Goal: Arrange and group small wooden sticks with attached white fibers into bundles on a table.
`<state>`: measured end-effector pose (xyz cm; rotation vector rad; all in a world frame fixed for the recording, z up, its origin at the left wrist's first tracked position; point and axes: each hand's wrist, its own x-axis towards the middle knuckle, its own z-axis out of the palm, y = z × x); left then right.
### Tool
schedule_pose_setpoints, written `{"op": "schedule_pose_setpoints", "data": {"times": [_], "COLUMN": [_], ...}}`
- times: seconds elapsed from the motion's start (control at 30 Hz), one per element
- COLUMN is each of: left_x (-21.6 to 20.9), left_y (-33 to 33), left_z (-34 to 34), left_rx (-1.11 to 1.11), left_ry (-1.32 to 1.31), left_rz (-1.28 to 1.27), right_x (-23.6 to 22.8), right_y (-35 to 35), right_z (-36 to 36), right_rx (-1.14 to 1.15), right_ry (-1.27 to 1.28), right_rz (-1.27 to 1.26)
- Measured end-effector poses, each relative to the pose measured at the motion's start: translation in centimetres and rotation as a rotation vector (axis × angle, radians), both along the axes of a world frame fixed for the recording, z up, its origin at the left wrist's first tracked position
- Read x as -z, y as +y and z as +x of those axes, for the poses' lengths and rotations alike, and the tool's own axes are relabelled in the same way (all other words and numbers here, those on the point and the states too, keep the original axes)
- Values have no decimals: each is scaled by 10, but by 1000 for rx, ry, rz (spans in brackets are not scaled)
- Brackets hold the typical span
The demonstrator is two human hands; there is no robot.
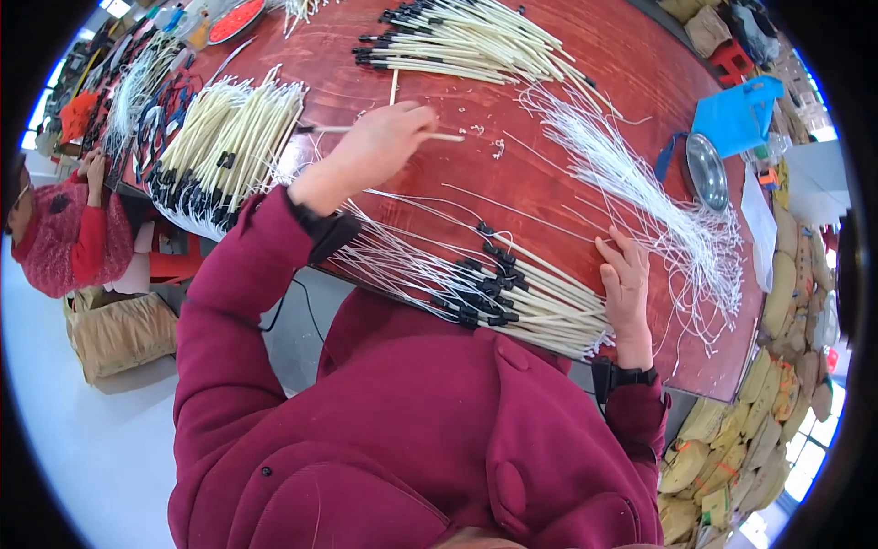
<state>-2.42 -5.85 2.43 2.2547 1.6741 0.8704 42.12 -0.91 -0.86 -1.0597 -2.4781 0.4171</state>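
Observation:
My left hand reaches out over the red table, fingers curled around a cream rod with a black end. That rod lies roughly crosswise and shows on both sides of the hand. My right hand is open, fingers apart, beside the right ends of a near bundle of cream rods. White cords trail leftward from that bundle's black end pieces. A thin white cord runs toward my right fingertips; I cannot make out whether they touch it.
The red table also bears a far pile of rods, a left pile and a large bundle of white cords. A metal bowl and blue container stand right. Another person sits at left.

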Motion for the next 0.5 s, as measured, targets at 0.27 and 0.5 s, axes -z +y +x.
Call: {"op": "schedule_pose_setpoints", "data": {"times": [0.27,0.5], "left_x": [7,13], "left_y": [-57,-52], "left_z": [-10,1], "left_rx": [-104,-77], "left_ry": [-59,-71], "left_rz": [-257,-268], "right_x": [0,-2], "right_y": [-1,-2], "right_z": [-1,-3], "right_rx": [7,11], "right_ry": [42,11], "right_rz": [-7,-41]}}
